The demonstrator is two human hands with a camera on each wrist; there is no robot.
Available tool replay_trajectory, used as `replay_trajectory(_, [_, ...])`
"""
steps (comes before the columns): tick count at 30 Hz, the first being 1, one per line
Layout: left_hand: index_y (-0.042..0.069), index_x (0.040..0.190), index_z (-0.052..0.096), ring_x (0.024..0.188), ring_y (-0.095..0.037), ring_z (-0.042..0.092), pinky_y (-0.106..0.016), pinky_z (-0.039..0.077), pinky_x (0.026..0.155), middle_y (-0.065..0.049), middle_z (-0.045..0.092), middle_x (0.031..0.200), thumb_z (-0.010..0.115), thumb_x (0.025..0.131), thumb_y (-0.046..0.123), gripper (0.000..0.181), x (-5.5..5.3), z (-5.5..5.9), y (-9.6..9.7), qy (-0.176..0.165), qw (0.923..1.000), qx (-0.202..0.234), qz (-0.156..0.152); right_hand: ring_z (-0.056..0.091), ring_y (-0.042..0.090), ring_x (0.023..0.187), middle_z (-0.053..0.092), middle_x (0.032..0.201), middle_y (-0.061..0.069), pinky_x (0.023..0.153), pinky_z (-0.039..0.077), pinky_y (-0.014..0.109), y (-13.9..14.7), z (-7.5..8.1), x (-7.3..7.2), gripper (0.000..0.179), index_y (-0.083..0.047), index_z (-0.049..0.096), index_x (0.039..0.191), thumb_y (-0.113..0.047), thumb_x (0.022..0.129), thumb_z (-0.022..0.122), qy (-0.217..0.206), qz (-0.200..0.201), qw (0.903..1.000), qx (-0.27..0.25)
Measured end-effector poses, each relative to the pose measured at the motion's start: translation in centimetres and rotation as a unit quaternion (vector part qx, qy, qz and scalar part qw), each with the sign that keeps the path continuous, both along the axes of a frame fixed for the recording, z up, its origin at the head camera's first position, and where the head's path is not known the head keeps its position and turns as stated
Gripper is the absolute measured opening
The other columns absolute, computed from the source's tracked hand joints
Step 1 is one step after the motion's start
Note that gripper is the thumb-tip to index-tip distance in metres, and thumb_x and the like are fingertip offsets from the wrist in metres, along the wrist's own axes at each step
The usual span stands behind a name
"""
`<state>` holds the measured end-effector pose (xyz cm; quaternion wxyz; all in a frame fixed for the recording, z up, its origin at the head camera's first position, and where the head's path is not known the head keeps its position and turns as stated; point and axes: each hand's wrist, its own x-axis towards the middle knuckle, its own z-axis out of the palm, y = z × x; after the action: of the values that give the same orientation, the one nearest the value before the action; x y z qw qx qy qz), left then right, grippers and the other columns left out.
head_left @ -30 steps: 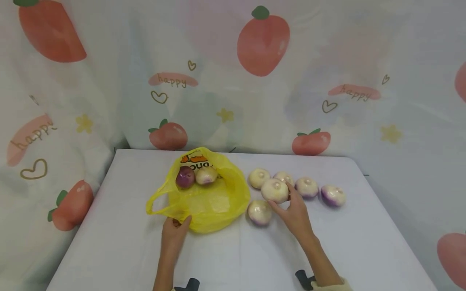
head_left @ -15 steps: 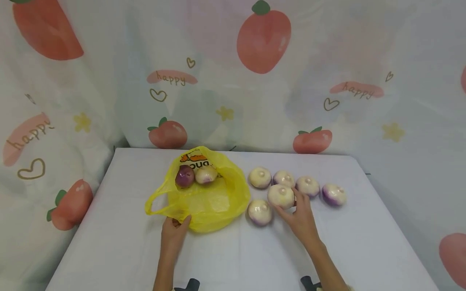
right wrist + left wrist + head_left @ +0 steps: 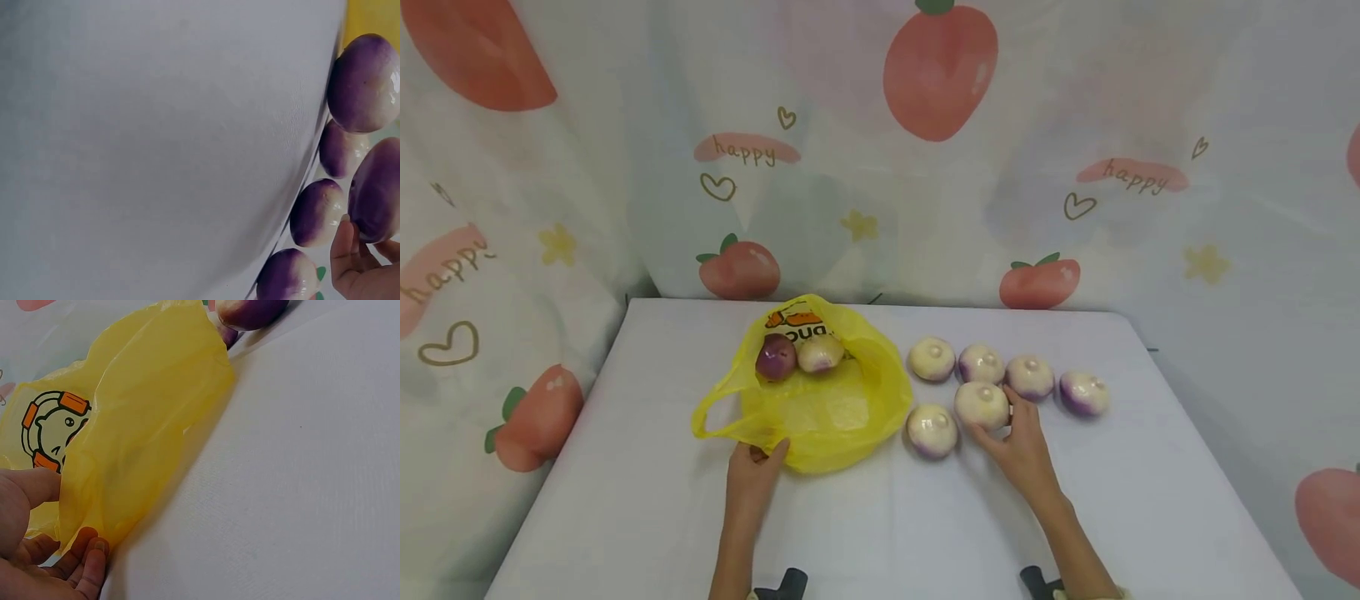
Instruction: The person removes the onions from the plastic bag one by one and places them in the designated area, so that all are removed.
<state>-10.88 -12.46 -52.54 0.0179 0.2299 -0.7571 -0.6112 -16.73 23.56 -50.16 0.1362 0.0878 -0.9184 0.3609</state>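
Observation:
A yellow plastic bag [image 3: 831, 454] lies with its mouth open on the table, a purple onion [image 3: 776, 358] and a paler purple-and-white onion [image 3: 821, 354] inside it. My left hand [image 3: 754, 479] pinches the bag's near edge beside the handle loop, thumb on one side of the film and fingers on the other in the left wrist view. Right of the bag, my right hand [image 3: 1021, 446] grips a purple-and-white onion [image 3: 982, 406] between thumb and fingers. Its purple underside shows in the right wrist view, close to the other onions.
Another onion [image 3: 932, 432] sits between the bag and my right hand. Behind stands a row of several onions [image 3: 1029, 377] reaching to the right. The white table [image 3: 647, 400] meets a fruit-printed curtain [image 3: 857, 167] at the back.
My right hand has moved right and slightly nearer with its onion, away from the bag, down close to the others. My left hand keeps its grip on the bag; the head view has shifted slightly.

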Motion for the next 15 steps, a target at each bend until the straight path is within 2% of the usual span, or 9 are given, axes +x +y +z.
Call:
replay_trajectory(4, [0.003,0.127,0.047,0.099,-0.023,0.052,-0.038,0.043,0.085,-0.013,0.055,0.113,0.065,0.088,0.037,0.055,-0.03,0.08,0.10,-0.007,1.0000,0.003,0.005,0.049,0.026,0.092,0.043,0.118,0.021,0.073,0.046,0.040,0.14,-0.09,0.10,0.077,0.008,0.032,0.136,-0.026,0.081,0.075,-0.004,0.009,1.0000,0.003])
replay_trajectory(11, [0.005,0.127,0.046,0.098,-0.023,0.051,-0.037,0.043,0.085,-0.011,0.054,0.113,0.065,0.088,0.037,0.053,-0.01,0.14,0.04,-0.015,0.9999,0.006,0.004,0.049,0.032,0.098,0.040,0.123,0.025,0.078,0.044,0.044,0.36,0.04,0.36,0.081,0.006,0.028,0.139,-0.037,0.084,0.071,-0.071,0.006,0.9975,0.002])
replay_trajectory(15, [0.004,0.126,0.047,0.098,-0.023,0.051,-0.037,0.043,0.085,-0.012,0.054,0.113,0.065,0.088,0.039,0.055,-0.01,0.15,0.10,-0.011,0.9999,0.002,0.002,0.050,0.035,0.101,0.038,0.125,0.029,0.079,0.045,0.045,0.47,0.15,0.38,0.082,0.008,0.027,0.138,-0.037,0.085,0.070,-0.086,0.012,0.9962,0.006])
